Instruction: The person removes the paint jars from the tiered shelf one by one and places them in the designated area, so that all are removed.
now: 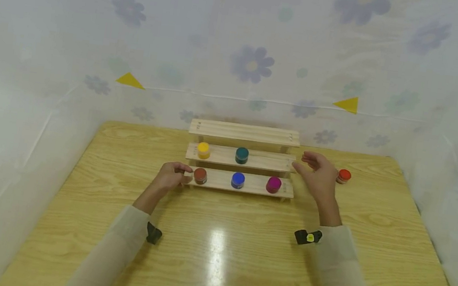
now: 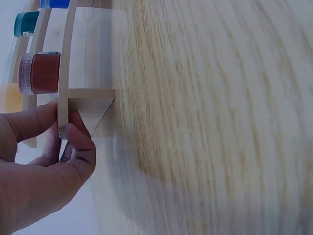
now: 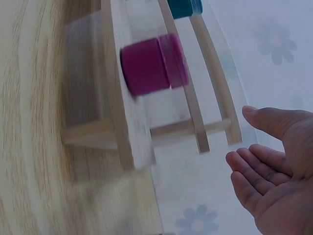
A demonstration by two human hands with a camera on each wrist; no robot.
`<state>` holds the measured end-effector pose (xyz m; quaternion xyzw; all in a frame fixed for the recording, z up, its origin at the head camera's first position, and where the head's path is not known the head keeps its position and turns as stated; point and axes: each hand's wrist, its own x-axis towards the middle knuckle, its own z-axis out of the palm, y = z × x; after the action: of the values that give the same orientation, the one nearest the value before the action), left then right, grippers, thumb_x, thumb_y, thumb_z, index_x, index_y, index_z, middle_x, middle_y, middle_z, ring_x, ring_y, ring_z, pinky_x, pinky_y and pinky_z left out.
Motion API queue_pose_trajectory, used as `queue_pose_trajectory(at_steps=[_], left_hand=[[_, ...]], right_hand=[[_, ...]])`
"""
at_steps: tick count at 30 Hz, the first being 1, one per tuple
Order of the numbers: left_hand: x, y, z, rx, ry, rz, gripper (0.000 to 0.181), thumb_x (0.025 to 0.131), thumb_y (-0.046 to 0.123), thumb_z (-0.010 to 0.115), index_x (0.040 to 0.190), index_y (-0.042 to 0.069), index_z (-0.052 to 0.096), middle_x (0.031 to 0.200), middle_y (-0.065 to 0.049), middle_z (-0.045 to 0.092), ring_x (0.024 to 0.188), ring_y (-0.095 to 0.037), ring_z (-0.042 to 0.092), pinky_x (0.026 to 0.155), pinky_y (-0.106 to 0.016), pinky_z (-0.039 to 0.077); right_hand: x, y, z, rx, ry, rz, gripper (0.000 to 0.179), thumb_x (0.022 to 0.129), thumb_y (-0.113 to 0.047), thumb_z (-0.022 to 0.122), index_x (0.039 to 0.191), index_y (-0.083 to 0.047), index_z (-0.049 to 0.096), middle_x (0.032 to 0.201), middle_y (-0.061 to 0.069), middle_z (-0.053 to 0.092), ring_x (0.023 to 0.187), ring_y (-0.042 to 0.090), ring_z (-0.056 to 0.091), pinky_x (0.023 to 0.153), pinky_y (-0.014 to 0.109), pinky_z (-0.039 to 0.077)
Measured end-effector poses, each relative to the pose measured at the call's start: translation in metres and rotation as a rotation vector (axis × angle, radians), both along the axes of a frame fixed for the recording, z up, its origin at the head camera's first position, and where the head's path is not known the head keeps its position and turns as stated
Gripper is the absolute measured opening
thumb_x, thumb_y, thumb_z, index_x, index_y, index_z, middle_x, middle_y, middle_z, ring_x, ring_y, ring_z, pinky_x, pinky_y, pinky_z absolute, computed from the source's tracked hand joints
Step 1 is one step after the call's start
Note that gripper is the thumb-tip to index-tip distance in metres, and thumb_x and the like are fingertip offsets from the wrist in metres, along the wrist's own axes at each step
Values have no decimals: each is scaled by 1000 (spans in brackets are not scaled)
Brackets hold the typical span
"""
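Observation:
A three-step wooden rack [image 1: 222, 129] stands at the back of the table. My left hand [image 1: 171, 176] pinches the left end of its lowest shelf [image 2: 63, 105], thumb and fingers on opposite faces of the board, beside a brown paint jar [image 1: 200, 176]. By the right end of the rack my right hand [image 1: 319, 176] is held with its fingers extended and nothing in them. On the lowest shelf also sit a blue jar [image 1: 238, 180] and a magenta jar [image 3: 146, 64]. The middle shelf carries a yellow jar [image 1: 204, 150] and a teal jar [image 1: 242, 155].
A red-lidded jar [image 1: 344, 176] stands on the wooden table [image 1: 257, 258], to the right behind my right hand. A flowered white sheet [image 1: 206, 53] hangs close behind the rack, with yellow triangles [image 1: 347, 104] on it. Similar white sheeting encloses both sides.

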<state>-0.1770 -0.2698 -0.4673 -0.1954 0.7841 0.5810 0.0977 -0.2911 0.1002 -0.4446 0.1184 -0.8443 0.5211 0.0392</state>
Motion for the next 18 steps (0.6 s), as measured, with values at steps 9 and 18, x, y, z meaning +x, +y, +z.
queue_pose_trajectory(at_steps=[9, 18], left_hand=[[0, -2, 0, 4, 1, 3, 29, 88, 7, 65, 115, -3, 59, 97, -6, 53, 74, -15, 50, 72, -32, 48], [0, -1, 1, 3, -3, 3, 27, 88, 6, 64, 114, -2, 60, 92, -4, 51, 72, -17, 50, 72, -32, 47]], right_hand=[[2, -26, 4, -75, 43, 64, 47, 84, -20, 73, 123, 2, 58, 118, 23, 61, 111, 34, 58, 102, 44, 44], [3, -46, 12, -105, -55, 91, 52, 83, -28, 74, 125, -3, 58, 123, 18, 60, 117, 31, 55, 102, 45, 44]])
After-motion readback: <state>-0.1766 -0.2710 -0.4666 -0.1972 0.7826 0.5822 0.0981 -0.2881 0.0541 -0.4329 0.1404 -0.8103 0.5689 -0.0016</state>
